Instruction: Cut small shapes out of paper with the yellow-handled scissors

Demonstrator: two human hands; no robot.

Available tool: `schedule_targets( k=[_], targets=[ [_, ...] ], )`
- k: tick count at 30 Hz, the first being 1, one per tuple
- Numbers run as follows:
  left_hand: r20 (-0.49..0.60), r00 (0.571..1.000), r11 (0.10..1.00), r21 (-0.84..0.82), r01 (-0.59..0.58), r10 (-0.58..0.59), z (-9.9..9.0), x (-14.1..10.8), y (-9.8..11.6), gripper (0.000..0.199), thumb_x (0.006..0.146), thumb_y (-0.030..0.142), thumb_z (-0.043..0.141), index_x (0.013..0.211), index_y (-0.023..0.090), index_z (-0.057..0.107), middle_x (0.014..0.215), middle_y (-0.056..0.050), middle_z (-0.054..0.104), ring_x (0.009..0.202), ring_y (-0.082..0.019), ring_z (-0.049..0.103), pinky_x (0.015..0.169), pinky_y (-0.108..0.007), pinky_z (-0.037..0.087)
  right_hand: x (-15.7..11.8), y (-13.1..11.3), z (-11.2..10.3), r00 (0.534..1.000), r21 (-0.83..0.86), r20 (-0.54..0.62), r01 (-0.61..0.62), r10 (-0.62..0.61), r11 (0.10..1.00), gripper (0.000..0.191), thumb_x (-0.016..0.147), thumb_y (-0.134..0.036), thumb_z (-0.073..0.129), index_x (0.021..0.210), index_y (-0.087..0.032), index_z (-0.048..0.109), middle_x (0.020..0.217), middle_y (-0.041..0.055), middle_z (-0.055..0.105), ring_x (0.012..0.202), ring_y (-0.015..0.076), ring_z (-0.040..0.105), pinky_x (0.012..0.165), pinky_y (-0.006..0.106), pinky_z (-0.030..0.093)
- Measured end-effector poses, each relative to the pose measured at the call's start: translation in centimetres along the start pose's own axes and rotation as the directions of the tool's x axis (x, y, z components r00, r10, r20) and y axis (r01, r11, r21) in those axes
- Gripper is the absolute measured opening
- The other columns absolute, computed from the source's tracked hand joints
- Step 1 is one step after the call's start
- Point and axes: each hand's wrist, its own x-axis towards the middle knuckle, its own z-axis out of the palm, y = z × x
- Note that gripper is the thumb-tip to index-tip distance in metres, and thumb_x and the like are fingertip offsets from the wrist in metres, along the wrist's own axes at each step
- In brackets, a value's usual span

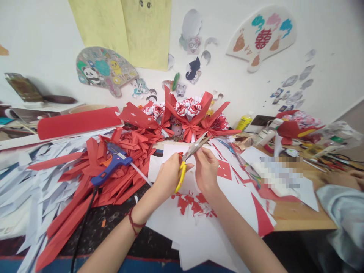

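My left hand (168, 175) is wrapped round the yellow handle of a pair of scissors (181, 177). The blades point up and away to the right and stand slightly apart. My right hand (207, 168) is closed right beside the blades, its fingertips pinched together; whatever they hold is too small or hidden to make out. Beneath both hands lie white paper sheets (196, 235), with small red and white paper scraps (196, 204) scattered on them.
At left are heaps of folded red paper strips (133, 148) and white paper strips (36, 170), a blue glue gun (113, 161) resting on the red ones. Red-wrapped paper flowers (189, 108) stand by the wall. On the right are bottles (269, 131) and another person's sleeve (344, 216).
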Motion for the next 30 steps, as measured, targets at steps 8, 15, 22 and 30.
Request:
schedule_targets(
  k=[8, 15, 22, 30],
  targets=[
    [-0.003, 1.000, 1.000, -0.018, -0.003, 0.003, -0.4, -0.2, 0.6, 0.031, 0.088, 0.049, 0.042, 0.075, 0.022, 0.035, 0.068, -0.001, 0.054, 0.058, -0.016, 0.052, 0.055, -0.026, 0.032, -0.1, 0.2, 0.0, 1.000, -0.048, -0.003, -0.008, 0.008, 0.999, 0.009, 0.069, -0.023, 0.074, 0.076, -0.020, 0.070, 0.078, 0.0006, 0.070, 0.078, 0.0159, 0.064, 0.086, 0.038, 0.049],
    [-0.053, 0.995, 0.960, -0.272, 0.066, -0.083, -1.3, 0.6, -0.8, 0.035, 0.088, 0.054, 0.038, 0.088, 0.020, 0.044, 0.073, 0.000, 0.054, 0.064, -0.014, 0.051, 0.060, -0.027, 0.038, 0.3, -0.4, -0.4, 0.995, -0.124, 0.094, -0.004, 0.016, 0.992, 0.009, 0.074, -0.027, 0.071, 0.079, -0.020, 0.071, 0.080, 0.0027, 0.072, 0.078, 0.0169, 0.066, 0.084, 0.038, 0.050],
    [-0.128, 0.988, 0.830, -0.557, -0.003, -0.083, -2.0, 0.4, 0.5, 0.026, 0.081, 0.043, 0.057, 0.089, 0.019, 0.050, 0.070, 0.003, 0.057, 0.058, -0.009, 0.049, 0.054, -0.021, 0.037, -0.1, -0.6, -0.3, 0.972, -0.232, 0.231, 0.006, 0.049, 0.973, 0.006, 0.072, -0.025, 0.073, 0.074, -0.020, 0.072, 0.072, 0.0003, 0.069, 0.070, 0.0154, 0.064, 0.074, 0.033, 0.051],
    [-0.177, 0.982, 0.768, -0.637, -0.067, -0.061, -2.6, 0.1, 1.1, 0.019, 0.080, 0.033, 0.060, 0.087, 0.019, 0.049, 0.073, 0.003, 0.058, 0.056, -0.007, 0.049, 0.051, -0.019, 0.037, -0.2, -0.6, -0.3, 0.963, -0.286, 0.271, 0.087, -0.006, 0.954, 0.005, 0.072, -0.023, 0.072, 0.070, -0.020, 0.070, 0.073, 0.0004, 0.066, 0.069, 0.0149, 0.061, 0.069, 0.031, 0.050]
  ],
)
